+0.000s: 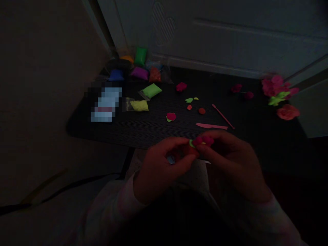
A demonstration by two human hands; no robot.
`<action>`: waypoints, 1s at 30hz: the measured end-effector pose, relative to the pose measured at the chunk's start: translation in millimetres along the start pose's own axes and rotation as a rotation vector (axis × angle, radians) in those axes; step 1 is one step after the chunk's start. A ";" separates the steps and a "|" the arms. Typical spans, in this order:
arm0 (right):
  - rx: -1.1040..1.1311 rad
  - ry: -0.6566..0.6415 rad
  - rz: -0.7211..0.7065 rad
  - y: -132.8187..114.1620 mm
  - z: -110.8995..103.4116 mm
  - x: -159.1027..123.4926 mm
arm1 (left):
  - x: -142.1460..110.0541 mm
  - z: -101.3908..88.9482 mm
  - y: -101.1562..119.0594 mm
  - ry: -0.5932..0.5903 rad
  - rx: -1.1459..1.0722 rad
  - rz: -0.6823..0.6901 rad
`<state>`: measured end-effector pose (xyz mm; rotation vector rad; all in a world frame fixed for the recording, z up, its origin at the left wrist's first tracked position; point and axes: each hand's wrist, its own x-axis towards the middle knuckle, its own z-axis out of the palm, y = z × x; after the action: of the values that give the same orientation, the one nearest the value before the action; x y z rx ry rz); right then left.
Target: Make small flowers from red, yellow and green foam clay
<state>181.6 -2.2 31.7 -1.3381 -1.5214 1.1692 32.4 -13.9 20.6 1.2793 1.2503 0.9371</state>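
My left hand (164, 167) and my right hand (233, 160) meet just off the table's near edge. Their fingers pinch a small magenta clay flower (206, 140) between them, with a bit of green on its left side. Fingertips cover part of the flower. Just beyond my right hand lies a pink plastic clay knife (211, 126). A thin pink modelling stick (222, 116) slants behind that knife. Farther left, a flat magenta and green clay piece (171, 117) rests on the dark table (143, 128).
Bags of coloured clay (139, 73) sit at the back left, with light green (152, 90) and yellow (139, 105) bags nearer. A pixelated device (107, 104) lies left. Small clay bits (202, 111) lie mid-table; pink flowers (276, 87) stand at the right. The scene is dim.
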 end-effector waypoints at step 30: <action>0.305 0.015 0.111 3.3 -5.1 3.0 | 4.1 2.3 -10.0 -0.051 -0.524 -0.144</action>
<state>187.0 1.6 29.9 -1.2321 -1.2123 1.3946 33.8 -11.4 9.9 0.7853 0.9562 1.0340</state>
